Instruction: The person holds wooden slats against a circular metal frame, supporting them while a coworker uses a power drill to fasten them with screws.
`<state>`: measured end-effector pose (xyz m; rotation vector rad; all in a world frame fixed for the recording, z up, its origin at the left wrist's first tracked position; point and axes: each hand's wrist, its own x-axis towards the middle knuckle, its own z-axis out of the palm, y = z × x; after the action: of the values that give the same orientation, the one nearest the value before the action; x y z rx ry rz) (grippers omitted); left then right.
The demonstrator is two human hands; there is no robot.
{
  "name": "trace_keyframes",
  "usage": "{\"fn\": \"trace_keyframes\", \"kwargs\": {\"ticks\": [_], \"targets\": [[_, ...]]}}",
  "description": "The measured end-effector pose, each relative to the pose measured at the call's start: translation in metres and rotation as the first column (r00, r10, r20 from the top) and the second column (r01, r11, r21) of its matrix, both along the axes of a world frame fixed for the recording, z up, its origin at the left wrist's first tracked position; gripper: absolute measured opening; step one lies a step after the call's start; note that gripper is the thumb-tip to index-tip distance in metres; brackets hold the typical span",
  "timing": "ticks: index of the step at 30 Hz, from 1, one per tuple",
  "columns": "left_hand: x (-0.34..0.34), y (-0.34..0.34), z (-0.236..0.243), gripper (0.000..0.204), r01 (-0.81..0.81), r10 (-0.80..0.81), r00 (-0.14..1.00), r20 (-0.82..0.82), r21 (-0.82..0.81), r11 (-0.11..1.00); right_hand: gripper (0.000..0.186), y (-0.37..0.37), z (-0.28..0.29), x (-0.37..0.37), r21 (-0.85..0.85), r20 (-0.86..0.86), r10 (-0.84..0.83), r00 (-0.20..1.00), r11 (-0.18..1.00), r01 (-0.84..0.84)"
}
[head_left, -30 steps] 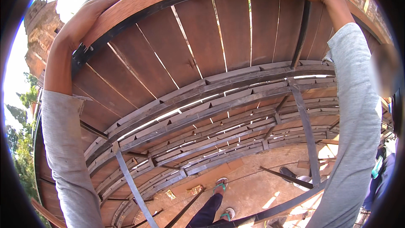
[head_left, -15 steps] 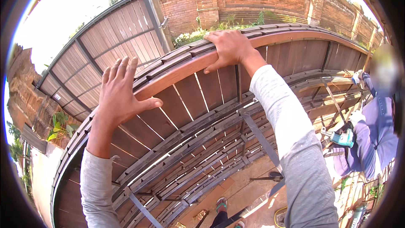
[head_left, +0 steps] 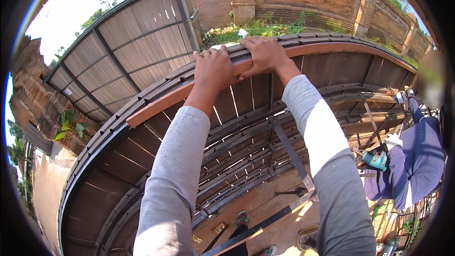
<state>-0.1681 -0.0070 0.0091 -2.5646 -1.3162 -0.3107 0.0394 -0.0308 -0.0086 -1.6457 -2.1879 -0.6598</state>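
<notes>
A long reddish-brown wooden strip (head_left: 163, 103) lies along the curved top rim of a dark slatted structure (head_left: 246, 87). Its left end shows free of any hand. My left hand (head_left: 213, 71) is closed over the strip and the rim, fingers over the far side. Just right of it, almost touching, my right hand (head_left: 266, 56) grips the same strip with its thumb on the near side. Under both hands, the dark vertical boards and stepped black frame curve down and away.
On the right, a co-worker in purple clothing (head_left: 419, 151) works by the frame with a teal power tool (head_left: 375, 160). A slanting metal bar (head_left: 291, 154) crosses below my right arm. Beyond the rim stand a slatted gate (head_left: 132, 42) and a brick wall (head_left: 303, 0).
My left hand, spread open beside the strip's left part before, has moved right and closed on the strip near my right hand. My right hand keeps its hold.
</notes>
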Motion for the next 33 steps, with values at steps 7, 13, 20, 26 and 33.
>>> {"fn": "trace_keyframes", "kwargs": {"ticks": [7, 13, 20, 26, 33], "targets": [[-0.001, 0.007, -0.002, 0.083, 0.011, -0.01, 1.0, 0.023, -0.016, 1.0, 0.11, 0.003, -0.003, -0.002, 0.023, -0.034, 0.01, 0.999, 1.0, -0.01], [0.0, 0.011, 0.001, 0.082, 0.021, -0.02, 1.0, 0.022, -0.042, 0.999, 0.109, 0.011, -0.004, 0.001, 0.021, 0.012, -0.009, 1.0, 1.0, 0.009], [-0.004, 0.012, -0.005, 0.082, 0.071, -0.072, 0.997, 0.039, 0.013, 0.997, 0.122, 0.01, -0.011, 0.005, -0.023, -0.097, 0.02, 0.995, 0.999, -0.022], [-0.004, 0.02, -0.016, 0.084, 0.087, -0.088, 0.984, 0.154, 0.01, 0.996, 0.092, 0.02, -0.013, -0.055, 0.063, -0.312, 0.079, 0.947, 0.996, -0.063], [-0.004, 0.017, -0.006, 0.117, -0.002, 0.006, 0.999, 0.05, -0.073, 0.997, 0.08, 0.02, -0.012, -0.071, 0.101, -0.38, 0.017, 0.925, 0.995, 0.023]]}}
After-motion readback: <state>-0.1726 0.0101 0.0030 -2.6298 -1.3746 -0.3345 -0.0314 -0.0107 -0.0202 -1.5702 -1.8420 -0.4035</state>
